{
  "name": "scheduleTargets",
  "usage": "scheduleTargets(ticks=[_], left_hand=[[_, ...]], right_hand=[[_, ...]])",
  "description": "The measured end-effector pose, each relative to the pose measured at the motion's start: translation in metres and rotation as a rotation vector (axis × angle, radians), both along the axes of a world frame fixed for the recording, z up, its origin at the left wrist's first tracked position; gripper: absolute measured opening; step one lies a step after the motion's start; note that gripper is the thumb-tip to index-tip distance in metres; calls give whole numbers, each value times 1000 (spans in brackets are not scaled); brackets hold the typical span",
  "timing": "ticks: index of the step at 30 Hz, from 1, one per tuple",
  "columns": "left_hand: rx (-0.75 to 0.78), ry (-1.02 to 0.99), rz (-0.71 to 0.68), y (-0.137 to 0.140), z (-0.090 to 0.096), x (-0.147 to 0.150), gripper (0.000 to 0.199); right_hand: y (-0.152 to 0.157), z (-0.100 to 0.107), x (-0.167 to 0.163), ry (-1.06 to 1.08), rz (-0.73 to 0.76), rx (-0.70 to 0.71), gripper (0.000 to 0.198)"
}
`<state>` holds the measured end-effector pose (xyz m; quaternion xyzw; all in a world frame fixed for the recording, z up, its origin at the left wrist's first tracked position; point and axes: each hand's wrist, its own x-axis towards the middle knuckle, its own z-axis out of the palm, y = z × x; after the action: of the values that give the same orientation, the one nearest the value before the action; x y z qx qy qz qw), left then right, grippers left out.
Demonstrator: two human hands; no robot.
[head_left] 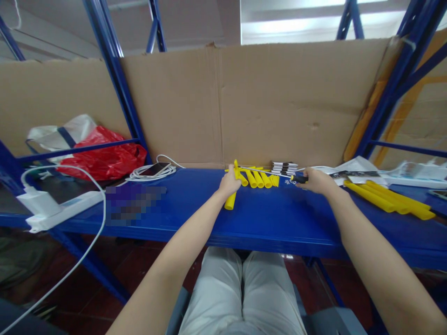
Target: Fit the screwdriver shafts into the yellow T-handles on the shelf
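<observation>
My left hand is closed around a yellow plastic tube with a crosspiece, held over the blue table. In my right hand is the black-and-yellow handle of a long screwdriver. Its thin metal shaft runs left, with the tip by the top of the yellow piece; whether the tip touches is too small to tell. Several yellow tubes lie in a row between my hands. Behind them sits a stack of small black-and-white packs.
Longer yellow tubes lie at right, beside clear plastic bags. At left are a coiled white cable, a power strip and a red bag. A cardboard panel closes off the back. Blue posts flank the table.
</observation>
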<state>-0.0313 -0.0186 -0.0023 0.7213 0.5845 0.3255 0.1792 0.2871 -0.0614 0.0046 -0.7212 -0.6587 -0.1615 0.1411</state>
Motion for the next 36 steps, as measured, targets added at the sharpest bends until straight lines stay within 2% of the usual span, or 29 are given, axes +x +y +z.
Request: scheduleTargets(ticks=[3,10,14,22,31,36], left_hand=[[3,38,3,-1,1,-1,58],[22,150,55,-5,4,-3,53],[-4,197,78,-6,4,-3,55],[-50,226,60,-2,1,-2,52],[-77,209,60,0,1,-4,53],[-85,193,36,0,2,-5,54]], right_hand=[[0,-1,-1,23,14,-34,35],[-1,3,-6,104,101,-126,18],[-1,3,-10,69,103,-150,11],[-3,0,-16,24,37,-214,28],[-12,12,-23,164,78,-357,22],[-7,7,-18,67,104,-241,15]])
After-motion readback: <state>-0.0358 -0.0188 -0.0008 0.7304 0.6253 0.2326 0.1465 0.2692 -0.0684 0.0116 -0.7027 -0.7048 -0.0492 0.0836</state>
